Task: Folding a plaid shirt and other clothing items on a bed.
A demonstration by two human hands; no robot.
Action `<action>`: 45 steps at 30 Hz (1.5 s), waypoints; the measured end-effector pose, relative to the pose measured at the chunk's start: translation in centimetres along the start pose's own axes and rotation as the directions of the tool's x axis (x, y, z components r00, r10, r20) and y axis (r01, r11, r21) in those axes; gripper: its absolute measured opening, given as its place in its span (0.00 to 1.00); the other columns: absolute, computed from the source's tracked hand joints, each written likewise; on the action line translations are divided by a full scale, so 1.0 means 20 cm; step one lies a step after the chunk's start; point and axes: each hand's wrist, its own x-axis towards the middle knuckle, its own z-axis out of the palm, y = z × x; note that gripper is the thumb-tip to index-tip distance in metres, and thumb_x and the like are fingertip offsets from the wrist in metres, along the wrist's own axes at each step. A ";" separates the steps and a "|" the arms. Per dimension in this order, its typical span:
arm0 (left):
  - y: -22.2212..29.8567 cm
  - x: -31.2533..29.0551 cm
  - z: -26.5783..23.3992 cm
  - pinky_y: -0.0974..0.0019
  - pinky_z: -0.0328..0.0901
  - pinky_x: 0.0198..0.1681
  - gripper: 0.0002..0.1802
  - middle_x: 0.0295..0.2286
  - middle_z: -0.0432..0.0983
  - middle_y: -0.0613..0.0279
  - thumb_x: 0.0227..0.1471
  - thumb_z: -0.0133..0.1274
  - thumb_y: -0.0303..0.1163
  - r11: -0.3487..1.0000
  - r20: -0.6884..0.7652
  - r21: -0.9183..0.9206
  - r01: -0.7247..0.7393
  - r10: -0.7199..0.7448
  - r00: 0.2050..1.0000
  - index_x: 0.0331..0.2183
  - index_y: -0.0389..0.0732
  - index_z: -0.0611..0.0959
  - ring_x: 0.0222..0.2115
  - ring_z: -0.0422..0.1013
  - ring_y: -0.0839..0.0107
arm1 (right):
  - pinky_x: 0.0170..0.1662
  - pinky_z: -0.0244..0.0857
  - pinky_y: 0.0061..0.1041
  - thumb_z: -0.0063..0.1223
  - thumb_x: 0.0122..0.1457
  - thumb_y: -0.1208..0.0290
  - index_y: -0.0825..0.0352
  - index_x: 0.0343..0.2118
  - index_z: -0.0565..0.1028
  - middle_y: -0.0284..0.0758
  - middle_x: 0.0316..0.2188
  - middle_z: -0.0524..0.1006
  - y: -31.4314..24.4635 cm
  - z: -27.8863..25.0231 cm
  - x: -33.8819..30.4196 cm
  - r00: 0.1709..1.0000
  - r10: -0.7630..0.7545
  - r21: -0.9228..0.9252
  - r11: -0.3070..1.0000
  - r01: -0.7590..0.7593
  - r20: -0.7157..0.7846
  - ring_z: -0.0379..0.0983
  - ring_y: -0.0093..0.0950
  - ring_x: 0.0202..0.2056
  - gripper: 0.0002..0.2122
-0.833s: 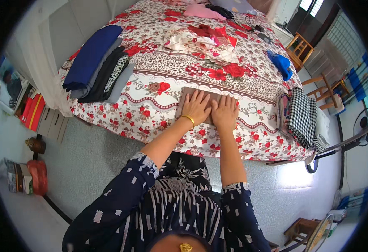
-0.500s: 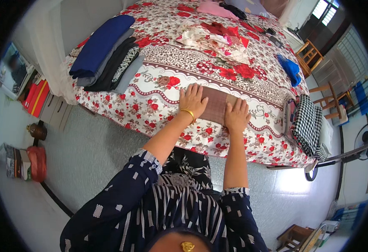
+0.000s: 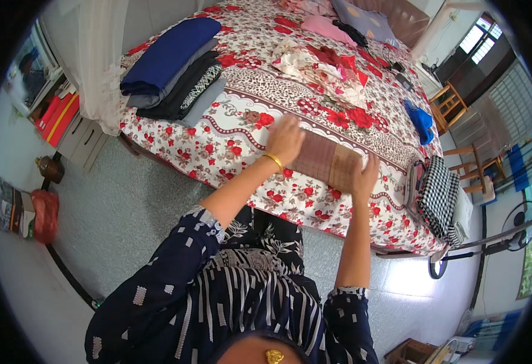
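Note:
A folded brown checked cloth (image 3: 319,156), with a tan band towards its right, lies flat near the front edge of the bed. At its left end is my left hand (image 3: 285,143), a gold bangle on the wrist; its fingers are slightly blurred but look extended, not wrapped round anything. My right hand (image 3: 366,176) rests against the cloth's right end, fingers stretched out and the thumb apart. How far the fingertips reach under the cloth's ends is hidden.
A stack of folded dark clothes (image 3: 178,79) lies at the bed's left. Folded checked fabric (image 3: 439,195) sits at the right corner. Farther back are a crumpled floral cloth (image 3: 333,73) and a blue item (image 3: 420,121). A wooden chair (image 3: 469,170) stands beyond the right side.
My hands have shifted from lying flat on the brown cloth out to its two ends, the right hand moving rightward. More of the tan band now shows.

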 end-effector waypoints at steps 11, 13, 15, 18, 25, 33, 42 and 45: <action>0.04 -0.06 0.16 0.51 0.41 0.55 0.28 0.52 0.54 0.57 0.51 0.36 0.48 0.955 0.154 0.131 -0.265 0.245 0.957 0.51 0.45 0.64 0.54 0.48 0.62 | 0.56 0.42 0.38 0.35 0.55 0.54 0.60 0.51 0.62 0.39 0.53 0.60 -0.19 0.22 -0.11 0.922 -0.164 -0.333 0.898 0.286 0.350 0.51 0.35 0.55 0.23; 0.04 -0.06 0.14 0.51 0.41 0.55 0.30 0.53 0.53 0.58 0.50 0.36 0.50 0.963 0.180 0.151 -0.222 0.194 0.964 0.52 0.44 0.62 0.55 0.46 0.63 | 0.57 0.41 0.38 0.34 0.55 0.52 0.60 0.52 0.61 0.39 0.54 0.58 -0.19 0.18 -0.11 0.932 -0.080 -0.372 0.902 0.218 0.353 0.50 0.35 0.56 0.24; 0.00 -0.04 0.13 0.51 0.41 0.55 0.30 0.53 0.53 0.58 0.50 0.35 0.50 0.963 0.188 0.178 -0.204 0.170 0.967 0.52 0.44 0.62 0.55 0.46 0.63 | 0.58 0.37 0.39 0.31 0.56 0.51 0.57 0.54 0.58 0.38 0.56 0.54 -0.18 0.17 -0.11 0.930 0.059 -0.430 0.896 0.111 0.362 0.46 0.35 0.58 0.24; -0.02 -0.04 0.12 0.51 0.42 0.55 0.30 0.53 0.52 0.59 0.51 0.34 0.49 0.966 0.193 0.180 -0.183 0.147 0.970 0.52 0.43 0.62 0.55 0.46 0.64 | 0.58 0.37 0.40 0.29 0.57 0.52 0.57 0.54 0.57 0.37 0.56 0.54 -0.08 0.11 -0.10 0.935 0.182 -0.388 0.920 -0.053 0.304 0.45 0.35 0.58 0.24; -0.20 -0.13 0.11 0.53 0.42 0.55 0.26 0.52 0.55 0.59 0.53 0.33 0.44 0.949 0.016 0.258 -0.181 0.183 0.983 0.51 0.41 0.62 0.54 0.49 0.65 | 0.56 0.39 0.41 0.28 0.57 0.56 0.63 0.52 0.59 0.37 0.54 0.57 0.11 -0.02 -0.19 0.945 0.109 -0.387 0.922 0.020 0.308 0.47 0.35 0.57 0.23; -0.27 -0.37 -0.08 0.54 0.50 0.52 0.24 0.47 0.61 0.55 0.43 0.47 0.30 0.810 -0.181 0.044 -0.585 0.583 0.792 0.46 0.41 0.69 0.49 0.56 0.61 | 0.49 0.55 0.35 0.47 0.47 0.77 0.68 0.45 0.64 0.45 0.44 0.65 0.10 -0.27 -0.29 0.971 -0.226 -0.105 0.967 0.233 0.078 0.60 0.40 0.47 0.19; -0.06 -0.24 0.04 0.52 0.52 0.51 0.20 0.36 0.70 0.61 0.41 0.46 0.27 0.641 -0.148 0.279 -0.715 0.764 0.628 0.42 0.43 0.72 0.38 0.65 0.67 | 0.45 0.56 0.32 0.47 0.42 0.78 0.64 0.39 0.68 0.35 0.37 0.70 -0.04 -0.15 -0.13 0.765 -0.568 -0.219 0.740 0.636 0.304 0.64 0.31 0.42 0.16; -0.05 -0.19 0.01 0.54 0.53 0.51 0.16 0.28 0.73 0.66 0.41 0.46 0.26 0.668 0.018 0.311 -0.676 0.707 0.707 0.37 0.43 0.74 0.31 0.69 0.68 | 0.39 0.57 0.30 0.48 0.41 0.78 0.63 0.28 0.68 0.35 0.23 0.70 -0.07 -0.17 -0.03 0.781 -0.568 -0.160 0.772 0.615 0.260 0.66 0.33 0.30 0.08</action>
